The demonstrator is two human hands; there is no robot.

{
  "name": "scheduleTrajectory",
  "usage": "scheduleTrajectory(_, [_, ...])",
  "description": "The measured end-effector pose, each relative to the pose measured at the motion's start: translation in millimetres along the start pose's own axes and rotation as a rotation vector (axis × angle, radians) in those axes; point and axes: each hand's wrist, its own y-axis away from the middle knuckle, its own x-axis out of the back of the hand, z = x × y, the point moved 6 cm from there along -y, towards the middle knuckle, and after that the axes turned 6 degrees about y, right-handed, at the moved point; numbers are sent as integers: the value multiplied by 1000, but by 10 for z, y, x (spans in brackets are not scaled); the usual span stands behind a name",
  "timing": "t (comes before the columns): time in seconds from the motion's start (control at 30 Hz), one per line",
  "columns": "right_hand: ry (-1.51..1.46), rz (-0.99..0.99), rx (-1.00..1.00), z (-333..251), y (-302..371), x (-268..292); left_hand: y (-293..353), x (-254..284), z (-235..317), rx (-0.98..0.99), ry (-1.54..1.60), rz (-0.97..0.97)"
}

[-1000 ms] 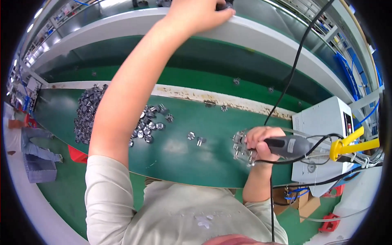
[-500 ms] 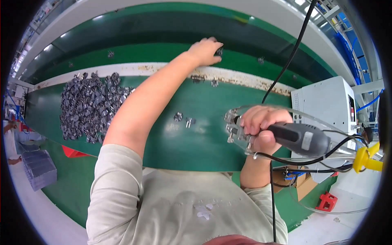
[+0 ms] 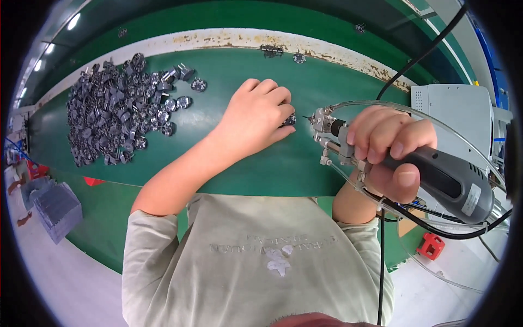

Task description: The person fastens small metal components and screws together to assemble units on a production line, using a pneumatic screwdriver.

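My left hand [image 3: 259, 113] is over the green work surface, its fingers closed on a small round dark part [image 3: 290, 120] that shows at the fingertips. My right hand [image 3: 391, 143] grips a grey and black electric screwdriver [image 3: 444, 177]. The tool's metal head and thin tip [image 3: 311, 118] point left, a short gap from the part. A clear tube [image 3: 430, 115] and a black cable run along the tool. To the left lies a large pile of similar round dark parts with metal prongs [image 3: 111, 111].
A worn white rail [image 3: 218, 38] edges the far side of the surface, with a green belt [image 3: 321, 17] beyond it. Near the rail lie a dark strip [image 3: 271, 50] and a round part [image 3: 299, 58]. A white machine box [image 3: 457, 109] stands to the right.
My left hand has come back from the belt beyond the rail to the work surface, a part in its fingers. Two loose parts there are now out of sight. The whole view has shifted.
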Motion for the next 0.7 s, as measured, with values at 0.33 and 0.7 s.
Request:
scheduleTrajectory(0.33, [44,-11,-62,134,19,-132,102,3,-115,-6,123,28])
scheduleTrajectory(0.7, [44,-39,-67,149,20,-138,96,-27,-145,-17,132,67])
